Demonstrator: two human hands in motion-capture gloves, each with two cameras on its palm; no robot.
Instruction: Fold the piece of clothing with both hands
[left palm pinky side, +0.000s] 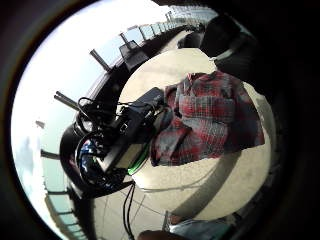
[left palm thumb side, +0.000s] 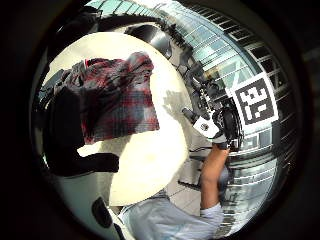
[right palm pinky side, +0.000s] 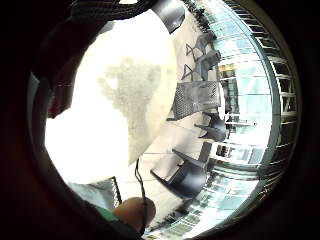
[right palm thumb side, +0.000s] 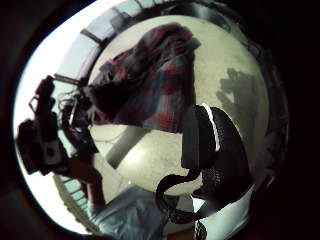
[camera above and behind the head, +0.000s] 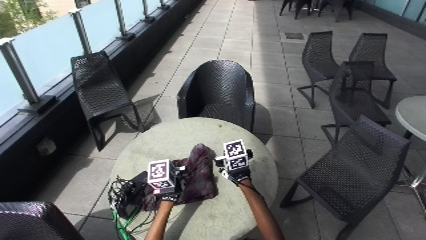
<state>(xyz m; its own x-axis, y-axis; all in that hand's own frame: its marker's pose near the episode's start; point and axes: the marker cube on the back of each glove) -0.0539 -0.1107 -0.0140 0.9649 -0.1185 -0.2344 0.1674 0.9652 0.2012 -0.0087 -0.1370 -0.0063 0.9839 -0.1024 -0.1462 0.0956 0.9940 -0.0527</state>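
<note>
A dark red plaid garment (camera above and behind the head: 200, 175) lies bunched in a heap on the round pale table (camera above and behind the head: 200, 132). My left hand (camera above and behind the head: 166, 196) is at the garment's left edge; whether it has hold of the cloth is hidden. My right hand (camera above and behind the head: 236, 175) hovers just right of the heap, apart from it and holding nothing. The left thumb side palm view shows the garment (left palm thumb side: 120, 100) on the table with the right hand (left palm thumb side: 220, 125) raised clear of it. The right thumb side palm view shows the garment (right palm thumb side: 150, 85) with the left hand (right palm thumb side: 45, 140) close to its dark corner.
A black device with tangled cables (camera above and behind the head: 130, 192) lies on the table left of my left hand. A black wicker chair (camera above and behind the head: 216, 92) stands at the table's far side and another (camera above and behind the head: 349, 167) at its right. A glass railing (camera above and behind the head: 40, 50) runs along the left.
</note>
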